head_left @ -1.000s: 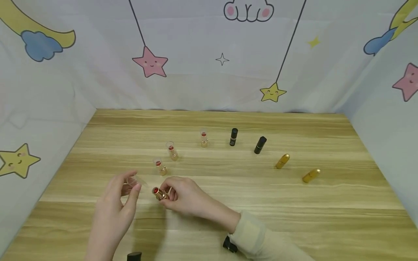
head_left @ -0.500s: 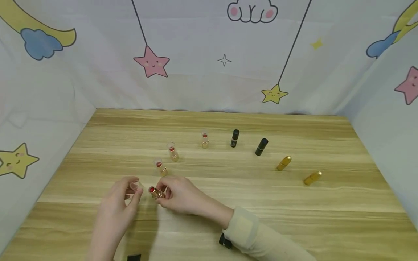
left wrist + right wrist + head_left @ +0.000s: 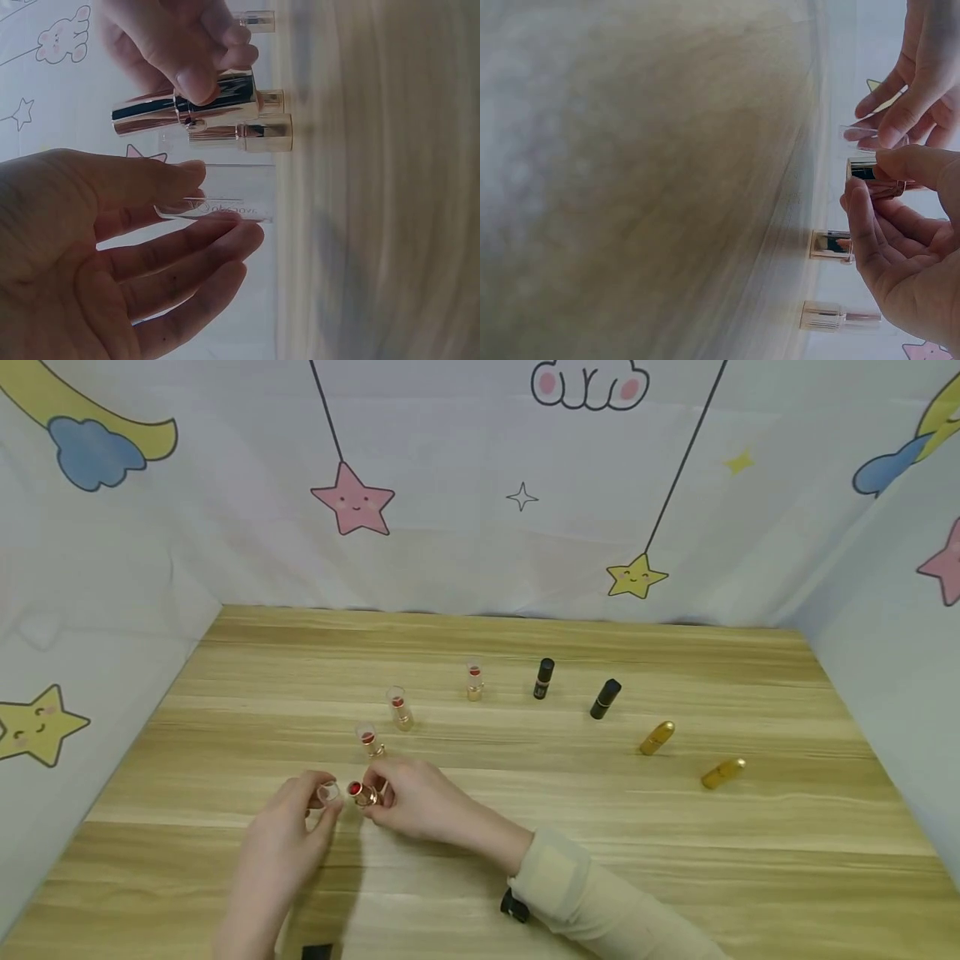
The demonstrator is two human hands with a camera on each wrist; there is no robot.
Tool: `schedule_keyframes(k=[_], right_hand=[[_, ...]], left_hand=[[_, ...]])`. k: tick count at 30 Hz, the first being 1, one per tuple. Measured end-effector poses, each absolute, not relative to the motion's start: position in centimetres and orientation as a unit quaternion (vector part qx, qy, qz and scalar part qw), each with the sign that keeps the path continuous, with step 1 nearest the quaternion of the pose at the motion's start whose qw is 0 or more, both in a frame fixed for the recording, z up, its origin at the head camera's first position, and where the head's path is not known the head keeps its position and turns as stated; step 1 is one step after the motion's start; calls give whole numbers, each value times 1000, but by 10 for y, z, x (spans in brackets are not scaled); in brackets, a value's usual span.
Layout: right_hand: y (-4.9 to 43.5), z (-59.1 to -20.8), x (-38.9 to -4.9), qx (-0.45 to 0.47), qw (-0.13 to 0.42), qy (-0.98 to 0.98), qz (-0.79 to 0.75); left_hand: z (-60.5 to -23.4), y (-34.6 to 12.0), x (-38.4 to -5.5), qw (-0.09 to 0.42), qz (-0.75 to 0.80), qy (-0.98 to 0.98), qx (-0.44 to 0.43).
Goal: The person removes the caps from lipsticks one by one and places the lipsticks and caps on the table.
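Observation:
My left hand (image 3: pixel 288 831) pinches a clear lipstick cap (image 3: pixel 225 191) between thumb and fingers. Close to its right, my right hand (image 3: pixel 420 802) grips a gold lipstick (image 3: pixel 363 793) whose red tip points toward the cap side. The left wrist view shows the gold tube apart from the cap. Just behind the hands stand two clear-capped gold lipsticks, a nearer one (image 3: pixel 368 740) and a farther one (image 3: pixel 401 708); the nearer one's base is partly hidden by my right hand.
Along an arc on the wooden table (image 3: pixel 600 827) stand another clear-capped lipstick (image 3: pixel 474 681), two black lipsticks (image 3: pixel 543 679) and two gold bullet-shaped lipsticks (image 3: pixel 657 738). A black object (image 3: pixel 514 907) lies by the right sleeve. White printed cloth (image 3: pixel 450 543) walls the table.
My left hand has moved right with the cap, closer to the gold lipstick. The right hand has shifted slightly, still holding the lipstick. The head view has shifted a little.

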State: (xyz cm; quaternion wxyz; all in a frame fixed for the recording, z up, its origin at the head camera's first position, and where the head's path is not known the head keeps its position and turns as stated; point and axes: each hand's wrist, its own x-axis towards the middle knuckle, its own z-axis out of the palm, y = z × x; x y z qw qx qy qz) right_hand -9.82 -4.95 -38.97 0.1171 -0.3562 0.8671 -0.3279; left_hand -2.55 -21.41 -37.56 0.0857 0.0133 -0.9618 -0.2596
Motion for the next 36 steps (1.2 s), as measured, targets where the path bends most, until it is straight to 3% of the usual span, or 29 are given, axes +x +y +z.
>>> schedule_keyframes(k=[10, 36], right_hand=[[-52, -393, -102, -371, 105, 868, -314], [-55, -397, -104, -379, 97, 878, -275]], left_hand=[[-381, -212, -27, 71, -266, -961, 16], [-388, -212, -28, 96, -257, -962, 12]])
